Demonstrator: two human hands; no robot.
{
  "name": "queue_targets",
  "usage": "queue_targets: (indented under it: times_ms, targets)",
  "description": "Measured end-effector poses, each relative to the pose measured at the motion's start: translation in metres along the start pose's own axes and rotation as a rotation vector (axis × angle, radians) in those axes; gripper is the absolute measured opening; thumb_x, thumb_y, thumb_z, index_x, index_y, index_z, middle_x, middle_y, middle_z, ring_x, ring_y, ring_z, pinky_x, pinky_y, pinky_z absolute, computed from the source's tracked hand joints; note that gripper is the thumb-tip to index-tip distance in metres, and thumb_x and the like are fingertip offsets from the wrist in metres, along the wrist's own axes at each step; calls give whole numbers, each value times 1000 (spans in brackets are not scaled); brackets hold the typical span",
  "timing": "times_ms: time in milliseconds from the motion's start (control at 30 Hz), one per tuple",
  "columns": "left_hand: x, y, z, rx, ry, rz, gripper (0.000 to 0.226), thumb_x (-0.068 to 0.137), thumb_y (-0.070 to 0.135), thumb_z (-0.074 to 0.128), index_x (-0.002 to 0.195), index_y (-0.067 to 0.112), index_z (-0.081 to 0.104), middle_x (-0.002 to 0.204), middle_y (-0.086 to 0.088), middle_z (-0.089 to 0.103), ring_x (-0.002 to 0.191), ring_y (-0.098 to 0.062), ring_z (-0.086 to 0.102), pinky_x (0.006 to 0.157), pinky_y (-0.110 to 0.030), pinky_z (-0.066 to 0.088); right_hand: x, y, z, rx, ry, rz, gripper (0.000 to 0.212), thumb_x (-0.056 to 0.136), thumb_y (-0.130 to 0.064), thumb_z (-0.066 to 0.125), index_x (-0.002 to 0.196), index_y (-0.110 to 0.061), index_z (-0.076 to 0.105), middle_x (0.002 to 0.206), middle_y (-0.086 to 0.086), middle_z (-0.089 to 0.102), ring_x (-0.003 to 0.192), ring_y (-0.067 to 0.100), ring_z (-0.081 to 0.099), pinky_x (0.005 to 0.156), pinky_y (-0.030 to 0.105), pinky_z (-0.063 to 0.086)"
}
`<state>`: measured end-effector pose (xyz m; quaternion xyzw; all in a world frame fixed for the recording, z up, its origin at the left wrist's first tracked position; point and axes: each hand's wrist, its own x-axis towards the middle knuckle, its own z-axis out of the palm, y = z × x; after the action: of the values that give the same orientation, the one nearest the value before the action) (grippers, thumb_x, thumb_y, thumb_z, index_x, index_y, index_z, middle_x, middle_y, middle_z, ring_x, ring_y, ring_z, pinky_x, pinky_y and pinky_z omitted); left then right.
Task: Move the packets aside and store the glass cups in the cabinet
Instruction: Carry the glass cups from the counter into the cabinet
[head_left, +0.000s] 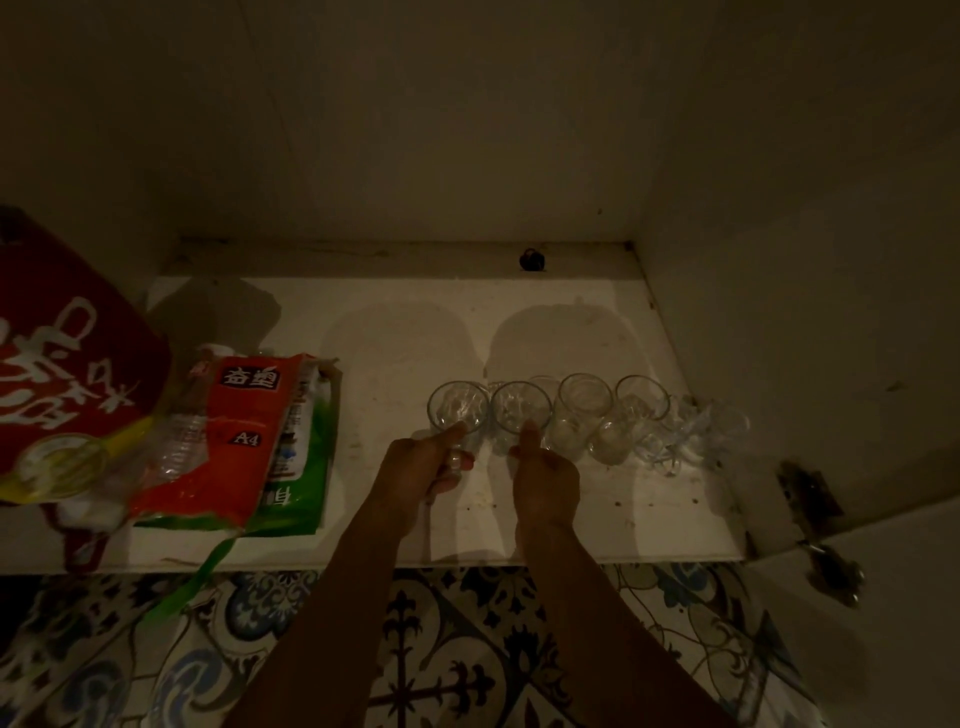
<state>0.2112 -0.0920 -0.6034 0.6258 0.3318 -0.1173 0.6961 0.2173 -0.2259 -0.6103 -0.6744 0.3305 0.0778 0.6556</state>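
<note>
Looking down into the dim cabinet, I find a big red bag (67, 364) at the far left, cut off by the frame edge. Against it lie a clear plastic bottle (179, 436), an orange packet (234, 431) marked A4 and a green packet (304, 467), their long sides running front to back and their near ends at the front lip of the cabinet shelf (405, 332).

A bare strip of shelf separates them from my left hand (415, 467), whose fingers curl round the base of the left cup (457, 410), thumb up its side. Just beside it, my right hand (545, 478) grips the right cup (519, 410) the same way. Both cups stand upright, mouths up, rims almost touching.

Further right, a row of glass cups (584, 400) runs toward the cabinet side wall (753, 312). The last ones blur together, so I cannot count them. Open shelf lies behind the row, and patterned floor tiles (441, 649) show below the lip.
</note>
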Motion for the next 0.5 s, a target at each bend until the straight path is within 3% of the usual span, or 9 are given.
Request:
queue_targets:
  times_ms: [133,200,300,433,500]
  targets:
    - [0,1,-2,-94,-63,-15,52,83,35,80,108,-9,71,64,-9,67,66,-24,50,55,-29,32,-2,-3,-2,-33,-23,6,45,99,-56,53,77,-20,69,75,-9,59,77,14,56,84,33,44]
    - [0,0,-4,-84,-38,-2,60,77,40,84,103,-13,71,74,-17,67,63,-24,52,55,-29,35,-2,-4,-3,-27,-21,4,46,98,-56,54,70,-22,66,76,-5,62,74,11,55,83,33,45]
    - [-1,1,-4,-4,40,20,49,82,39,82,87,-9,75,79,-19,70,69,-26,60,63,-32,49,-3,-3,-2,-9,-17,10,46,98,-57,55,72,-20,66,75,-3,62,72,10,54,79,32,43]
    - [-1,3,-3,65,55,18,49,84,42,79,89,-7,76,75,-14,69,49,-12,58,42,-16,44,-3,-1,-1,-52,-15,-9,49,99,-56,53,72,-18,65,74,-3,60,73,13,56,84,35,48]
    - [-3,0,-3,95,50,2,46,86,45,77,83,-1,75,71,-11,67,41,-8,53,39,-14,40,-6,2,-1,-60,-16,-21,45,98,-57,53,88,-16,67,86,-1,62,85,18,59,89,36,49]
